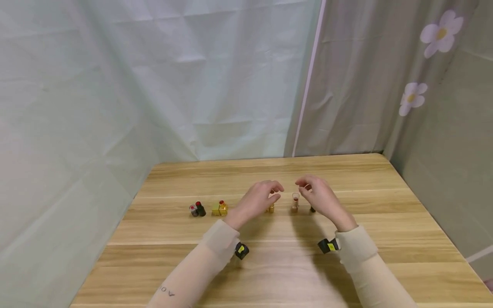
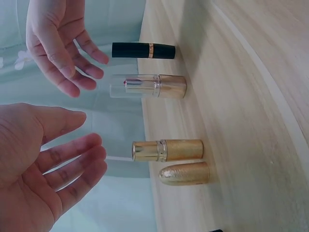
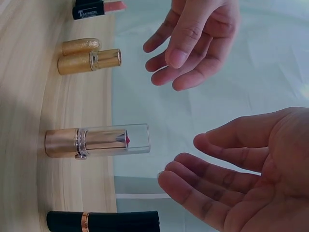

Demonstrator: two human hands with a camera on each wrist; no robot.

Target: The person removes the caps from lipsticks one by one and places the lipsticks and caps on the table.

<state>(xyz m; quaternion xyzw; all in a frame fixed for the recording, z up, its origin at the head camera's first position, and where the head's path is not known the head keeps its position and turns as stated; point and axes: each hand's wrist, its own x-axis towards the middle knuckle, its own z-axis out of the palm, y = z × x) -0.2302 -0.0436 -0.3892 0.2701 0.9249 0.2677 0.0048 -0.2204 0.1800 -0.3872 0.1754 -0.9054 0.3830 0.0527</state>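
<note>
My left hand (image 1: 259,199) hovers above the table with fingers loosely bent and nothing in them. Just beyond it stand an uncapped gold lipstick (image 2: 169,150) and its rounded gold cap (image 2: 186,174), side by side. My right hand (image 1: 320,198), likewise holding nothing, is raised near a rose-gold lipstick (image 3: 63,142) under a clear cap and a capped black lipstick (image 2: 133,50) with a gold band. Both of these stand upright. In the head view the right hand partly hides the black one. Thumb and fingers are apart on both hands (image 2: 63,164) (image 3: 231,169).
Left on the table stand a yellow-gold lipstick (image 1: 223,208) and a black lipstick (image 1: 200,209) beside a small greyish piece (image 1: 193,210). A black lipstick with a pink tip (image 3: 113,6) shows in the right wrist view. Curtains (image 1: 231,85) hang behind the wooden table (image 1: 285,273).
</note>
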